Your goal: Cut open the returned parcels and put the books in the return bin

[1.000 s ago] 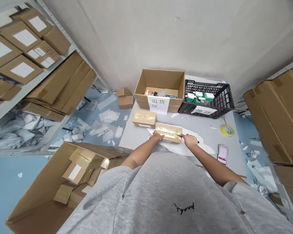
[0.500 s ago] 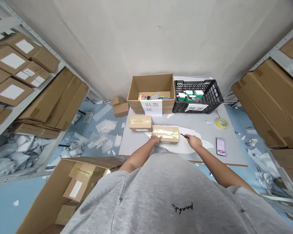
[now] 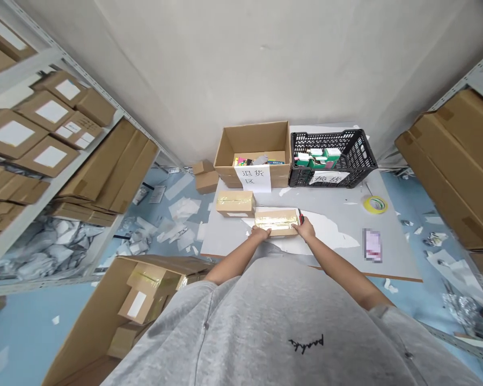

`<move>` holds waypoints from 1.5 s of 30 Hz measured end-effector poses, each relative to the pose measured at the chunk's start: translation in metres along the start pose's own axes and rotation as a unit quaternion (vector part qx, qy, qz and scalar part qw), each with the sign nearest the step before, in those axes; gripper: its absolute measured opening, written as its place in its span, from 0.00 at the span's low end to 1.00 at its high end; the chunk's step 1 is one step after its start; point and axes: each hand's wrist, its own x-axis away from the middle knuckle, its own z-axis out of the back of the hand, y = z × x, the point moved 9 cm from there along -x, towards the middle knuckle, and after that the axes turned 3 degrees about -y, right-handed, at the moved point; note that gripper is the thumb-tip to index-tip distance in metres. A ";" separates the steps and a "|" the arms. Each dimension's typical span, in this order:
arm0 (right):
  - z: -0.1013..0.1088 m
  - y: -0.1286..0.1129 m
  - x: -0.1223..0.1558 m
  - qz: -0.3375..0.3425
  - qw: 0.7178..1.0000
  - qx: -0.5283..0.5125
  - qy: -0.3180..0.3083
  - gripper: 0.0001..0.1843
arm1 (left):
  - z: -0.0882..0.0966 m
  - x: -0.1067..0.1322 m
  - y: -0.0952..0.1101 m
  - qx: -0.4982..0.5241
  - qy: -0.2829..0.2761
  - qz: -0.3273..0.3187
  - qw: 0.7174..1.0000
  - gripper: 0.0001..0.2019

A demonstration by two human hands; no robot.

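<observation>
A small taped cardboard box (image 3: 277, 220) lies in front of me on the table, shiny clear tape along its top. My left hand (image 3: 261, 232) is closed on its near left corner, thumb on top. At the right end, my right hand (image 3: 305, 229) touches the box while gripping a red and black utility knife (image 3: 301, 216), which points away from me. The knife's blade is too small to make out. A second taped box (image 3: 236, 203) sits just behind and to the left, apart from both hands.
Behind stand an open carton (image 3: 221, 174) with a paper sign and a black plastic crate (image 3: 330, 181) holding green-and-white boxes. To the right lie a yellow tape roll (image 3: 375, 204) and a blurred phone-like thing (image 3: 372, 245). A large carton (image 3: 84, 316) of boxes stands lower left; shelves flank both sides.
My right hand has moved left with the knife, from beside the box onto its right end. The knife now points away from me. My left hand stays on the box.
</observation>
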 end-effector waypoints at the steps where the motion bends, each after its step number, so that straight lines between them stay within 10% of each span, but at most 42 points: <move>1: -0.001 0.002 -0.003 0.001 1.000 0.001 -0.003 0.28 | 0.002 0.004 0.004 -0.030 0.022 0.002 0.999 0.53; 6: -0.005 0.013 -0.012 -0.007 0.999 -0.030 -0.029 0.30 | 0.017 0.023 0.074 -0.114 0.161 -0.211 0.957 0.50; 12: -0.002 0.007 -0.004 -0.030 0.999 -0.017 -0.023 0.30 | -0.004 0.013 0.137 -0.179 0.069 -0.399 0.897 0.41; 21: 0.009 0.001 0.022 -0.070 0.997 0.016 0.015 0.25 | -0.014 -0.004 0.137 -0.196 0.021 -0.404 0.893 0.40; 30: -0.021 -0.002 0.065 -0.099 0.973 -0.204 -0.043 0.17 | -0.016 -0.004 0.140 -0.197 0.014 -0.407 0.892 0.40; 35: -0.024 -0.006 0.060 -0.099 0.980 -0.169 -0.045 0.19 | -0.021 0.010 0.148 -0.196 0.011 -0.501 0.843 0.40; 45: -0.022 -0.007 0.058 -0.114 0.989 -0.087 -0.031 0.24 | -0.021 -0.001 0.163 -0.270 -0.015 -0.477 0.837 0.29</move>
